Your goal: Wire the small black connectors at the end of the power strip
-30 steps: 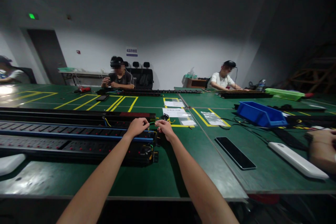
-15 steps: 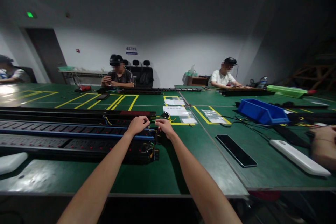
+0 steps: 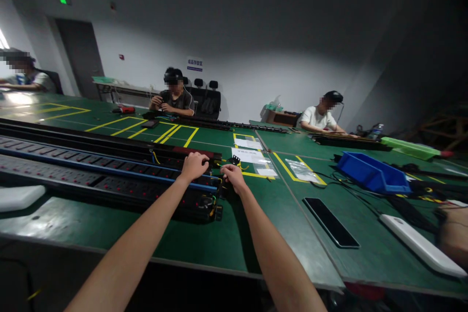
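Note:
Long black power strips (image 3: 120, 183) with red-marked outlets and blue edging lie side by side on the green table. Over their right end is my left hand (image 3: 195, 165), fingers curled and thumb near the index finger; what they grip, if anything, is too small to name. Just right of the strip ends, my right hand (image 3: 233, 175) pinches thumb and forefinger together; whatever is between them cannot be made out. Loose wires (image 3: 213, 204) and a black end piece (image 3: 219, 213) show at the nearest strip's end. A black perforated bracket (image 3: 235, 159) lies behind my right hand.
To the right are a phone (image 3: 331, 222), a white device (image 3: 420, 243) with a cable, a blue bin (image 3: 373, 170) and another person's hand (image 3: 453, 229). Papers (image 3: 252, 156) and a clear bag (image 3: 302, 170) lie ahead. Several people sit around the table.
The view has tilted and shifted. A short green wire stretched between my fingertips earlier; it no longer shows between them. My hands have moved slightly apart.

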The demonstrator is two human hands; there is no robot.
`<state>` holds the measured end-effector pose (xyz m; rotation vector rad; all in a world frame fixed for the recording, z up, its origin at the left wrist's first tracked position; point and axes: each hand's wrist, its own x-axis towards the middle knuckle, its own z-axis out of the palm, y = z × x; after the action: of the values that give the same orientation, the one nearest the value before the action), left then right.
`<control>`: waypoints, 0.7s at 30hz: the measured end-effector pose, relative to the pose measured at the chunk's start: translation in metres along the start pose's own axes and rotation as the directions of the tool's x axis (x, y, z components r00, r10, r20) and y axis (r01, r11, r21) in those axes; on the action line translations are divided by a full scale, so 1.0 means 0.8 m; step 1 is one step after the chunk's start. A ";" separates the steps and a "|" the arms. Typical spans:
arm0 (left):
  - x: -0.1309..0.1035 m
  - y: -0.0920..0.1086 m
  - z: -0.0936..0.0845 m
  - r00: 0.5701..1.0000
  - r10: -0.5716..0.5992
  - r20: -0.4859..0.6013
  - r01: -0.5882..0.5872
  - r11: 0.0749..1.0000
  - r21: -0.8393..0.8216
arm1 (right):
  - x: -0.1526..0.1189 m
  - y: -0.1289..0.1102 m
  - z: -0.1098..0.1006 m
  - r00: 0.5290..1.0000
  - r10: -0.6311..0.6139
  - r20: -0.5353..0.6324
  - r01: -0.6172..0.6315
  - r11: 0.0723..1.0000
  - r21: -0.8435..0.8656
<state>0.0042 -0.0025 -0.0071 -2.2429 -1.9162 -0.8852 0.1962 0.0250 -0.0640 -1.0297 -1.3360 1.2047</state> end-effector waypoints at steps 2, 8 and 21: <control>0.000 -0.001 0.002 1.000 -0.023 0.013 0.023 1.000 -0.001 | 0.002 0.000 -0.003 1.000 0.006 -0.014 -0.006 1.000 0.010; 0.001 -0.003 0.004 0.996 -0.068 0.064 0.069 0.998 -0.011 | 0.023 -0.002 -0.013 0.996 0.091 -0.003 -0.091 0.996 0.019; 0.005 -0.006 0.006 0.990 -0.121 0.078 0.122 0.992 -0.013 | 0.025 0.010 -0.003 0.985 -0.133 0.107 0.157 0.952 -0.262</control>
<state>0.0020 0.0036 -0.0106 -2.2218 -2.1067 -0.8437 0.1960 0.0462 -0.0692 -1.0564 -1.6498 0.9846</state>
